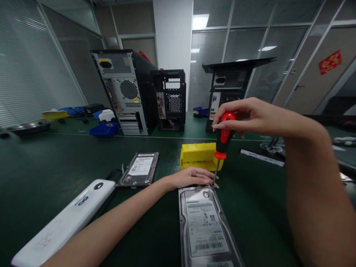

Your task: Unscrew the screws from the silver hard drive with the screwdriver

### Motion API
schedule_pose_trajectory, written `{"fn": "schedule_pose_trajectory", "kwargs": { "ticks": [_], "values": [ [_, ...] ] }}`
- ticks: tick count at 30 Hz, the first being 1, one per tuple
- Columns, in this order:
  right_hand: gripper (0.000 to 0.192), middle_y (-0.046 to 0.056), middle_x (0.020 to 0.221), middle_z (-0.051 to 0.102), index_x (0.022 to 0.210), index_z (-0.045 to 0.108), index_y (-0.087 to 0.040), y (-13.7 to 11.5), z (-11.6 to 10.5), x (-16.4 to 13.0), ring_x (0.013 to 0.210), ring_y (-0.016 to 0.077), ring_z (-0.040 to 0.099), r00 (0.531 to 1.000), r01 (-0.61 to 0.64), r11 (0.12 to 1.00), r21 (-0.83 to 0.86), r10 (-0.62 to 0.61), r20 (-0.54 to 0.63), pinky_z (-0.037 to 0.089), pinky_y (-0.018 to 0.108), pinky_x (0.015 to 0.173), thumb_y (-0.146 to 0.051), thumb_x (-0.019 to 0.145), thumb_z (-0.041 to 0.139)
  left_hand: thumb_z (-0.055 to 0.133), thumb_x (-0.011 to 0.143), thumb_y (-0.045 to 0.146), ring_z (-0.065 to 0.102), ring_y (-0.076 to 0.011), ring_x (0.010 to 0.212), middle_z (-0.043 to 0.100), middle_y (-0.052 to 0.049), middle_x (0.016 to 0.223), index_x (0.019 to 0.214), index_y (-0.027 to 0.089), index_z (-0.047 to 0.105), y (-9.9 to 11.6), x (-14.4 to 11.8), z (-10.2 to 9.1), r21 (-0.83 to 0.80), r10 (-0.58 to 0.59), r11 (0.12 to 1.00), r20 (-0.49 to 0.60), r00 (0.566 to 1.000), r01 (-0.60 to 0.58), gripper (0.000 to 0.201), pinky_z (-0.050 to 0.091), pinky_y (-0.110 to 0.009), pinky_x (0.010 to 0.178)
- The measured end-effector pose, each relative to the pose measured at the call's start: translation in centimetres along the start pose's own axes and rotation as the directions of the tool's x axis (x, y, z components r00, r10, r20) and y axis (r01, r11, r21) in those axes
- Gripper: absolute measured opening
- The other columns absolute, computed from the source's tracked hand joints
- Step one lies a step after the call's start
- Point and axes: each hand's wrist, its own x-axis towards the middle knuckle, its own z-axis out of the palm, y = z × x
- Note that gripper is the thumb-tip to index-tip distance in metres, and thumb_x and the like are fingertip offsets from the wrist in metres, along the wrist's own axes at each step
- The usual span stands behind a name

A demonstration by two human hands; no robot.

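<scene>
A silver hard drive [207, 226] with a white label lies on the green table directly in front of me. My left hand [194, 176] is closed over its far end, fingertips close to the far right corner. My right hand [236, 116] grips the red and black handle of a screwdriver [221, 144] from above. The screwdriver stands nearly upright, its shaft running down to that same corner. Its tip is partly hidden by the fingers of my left hand, so the screw head cannot be made out.
Behind my hands is a yellow bin [198, 152]. A second hard drive [139, 169] and a white power bank-like block [65, 218] lie on the left. Computer cases [129, 91], [169, 100] and another case [229, 83] stand at the back, near a blue bin [104, 129].
</scene>
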Motion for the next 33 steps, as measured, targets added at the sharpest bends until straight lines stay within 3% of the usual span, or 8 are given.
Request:
{"fn": "schedule_pose_trajectory", "kwargs": {
  "ticks": [11,18,22,26,30,33],
  "values": [
    [0.023,0.005,0.099,0.068,0.098,0.066,-0.021,-0.1,0.1,0.1,0.077,0.0183,0.063,1.0,-0.021,0.999,0.042,0.021,0.018,0.047,0.028,0.057,-0.038,0.084,0.057,0.061,0.086,0.026,0.061,-0.0187,0.106,0.065,-0.012,0.117,0.126,0.013,0.056,-0.1,-0.1,-0.3,0.014,0.025,1.0,0.023,0.999,-0.026,0.042,0.042,-0.038,0.097],
    [0.025,0.005,0.103,0.067,0.102,0.064,-0.022,-0.1,0.0,-0.1,0.089,0.0212,0.062,1.0,0.016,1.0,0.011,-0.016,-0.013,0.05,0.032,0.07,-0.037,0.082,0.059,0.061,0.085,0.028,0.061,-0.0192,0.105,0.065,-0.013,0.117,0.127,0.012,0.055,-0.6,0.1,-0.5,0.042,0.03,0.999,0.01,1.0,-0.03,0.046,0.043,-0.038,0.096],
    [0.023,0.005,0.099,0.065,0.099,0.063,-0.021,-0.1,-0.1,-0.4,0.083,0.0187,0.062,0.998,0.001,1.0,-0.01,0.0,0.055,0.048,0.029,0.065,-0.036,0.082,0.061,0.058,0.088,0.03,0.059,-0.0196,0.11,0.063,-0.013,0.121,0.131,0.014,0.051,-0.8,0.1,-0.6,0.075,0.045,0.996,0.028,0.999,-0.047,0.047,0.041,-0.039,0.099],
    [0.023,0.004,0.091,0.064,0.091,0.063,-0.019,0.0,0.0,0.0,0.077,0.0168,0.06,1.0,-0.003,1.0,-0.027,0.004,0.028,0.045,0.027,0.06,-0.04,0.081,0.061,0.053,0.091,0.03,0.052,-0.0204,0.122,0.057,-0.013,0.131,0.134,0.013,0.048,-0.5,0.1,-0.4,0.124,0.069,0.989,0.068,0.995,-0.077,0.047,0.036,-0.039,0.105],
    [0.023,0.002,0.082,0.063,0.087,0.063,-0.019,0.4,-0.1,0.0,0.071,0.0154,0.057,0.999,0.018,0.999,-0.034,-0.017,0.032,0.044,0.028,0.06,-0.042,0.083,0.06,0.053,0.091,0.032,0.054,-0.0214,0.118,0.059,-0.013,0.128,0.134,0.011,0.048,-0.2,0.0,-0.2,0.158,0.027,0.987,0.051,0.998,-0.035,0.048,0.038,-0.038,0.103],
    [0.024,0.003,0.09,0.063,0.096,0.062,-0.022,0.9,-0.4,-0.6,0.077,0.0173,0.057,0.999,-0.006,0.997,-0.073,0.009,0.051,0.045,0.029,0.065,-0.042,0.085,0.056,0.054,0.091,0.032,0.057,-0.0215,0.114,0.061,-0.013,0.124,0.134,0.011,0.048,-0.1,0.0,-0.3,0.153,0.004,0.988,0.045,0.999,-0.011,0.049,0.041,-0.037,0.098]
  ]
}}
